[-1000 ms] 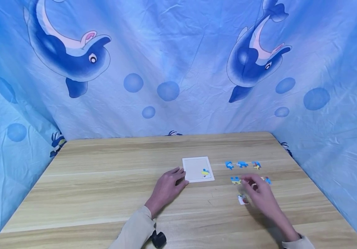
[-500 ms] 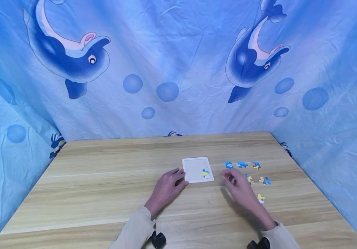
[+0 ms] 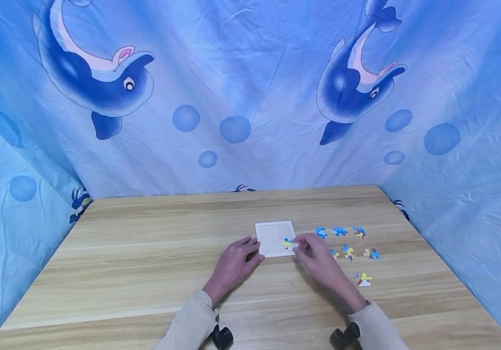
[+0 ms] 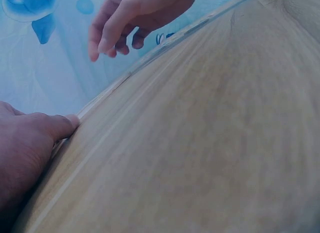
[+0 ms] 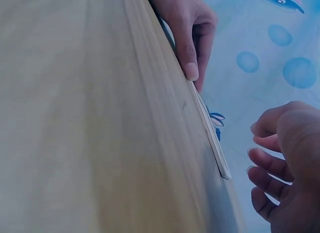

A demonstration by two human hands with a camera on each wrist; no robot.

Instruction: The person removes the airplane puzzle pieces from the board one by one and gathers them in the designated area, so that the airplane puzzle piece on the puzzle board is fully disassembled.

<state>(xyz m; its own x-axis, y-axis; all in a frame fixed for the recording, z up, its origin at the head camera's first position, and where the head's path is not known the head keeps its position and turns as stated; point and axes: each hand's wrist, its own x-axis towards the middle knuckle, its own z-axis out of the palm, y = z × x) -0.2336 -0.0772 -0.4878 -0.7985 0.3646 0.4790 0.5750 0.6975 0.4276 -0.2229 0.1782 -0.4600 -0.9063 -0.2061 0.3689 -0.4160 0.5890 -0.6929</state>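
A white square puzzle tray (image 3: 271,239) lies on the table. One yellow and blue puzzle piece (image 3: 286,244) sits in its lower right corner. My left hand (image 3: 233,265) rests at the tray's left edge, fingers on the rim; in the right wrist view the left thumb (image 5: 191,70) touches that edge. My right hand (image 3: 318,257) is over the tray's right side, thumb and index tips drawn together beside the placed piece. A pale bluish bit shows at those tips, and I cannot tell whether they pinch a piece. In the left wrist view my right hand (image 4: 135,20) appears raised above the table.
Right of the tray, several loose puzzle pieces lie in rows, among them a blue one (image 3: 339,231), a yellow-blue one (image 3: 348,253) and a yellow-white one (image 3: 365,280). My right forearm overlaps the nearest row. A blue dolphin curtain (image 3: 250,92) hangs behind the table (image 3: 145,233).
My right hand has moved left from over the loose pieces to the tray's right side, uncovering several of them. The left hand and the tray have stayed in place.
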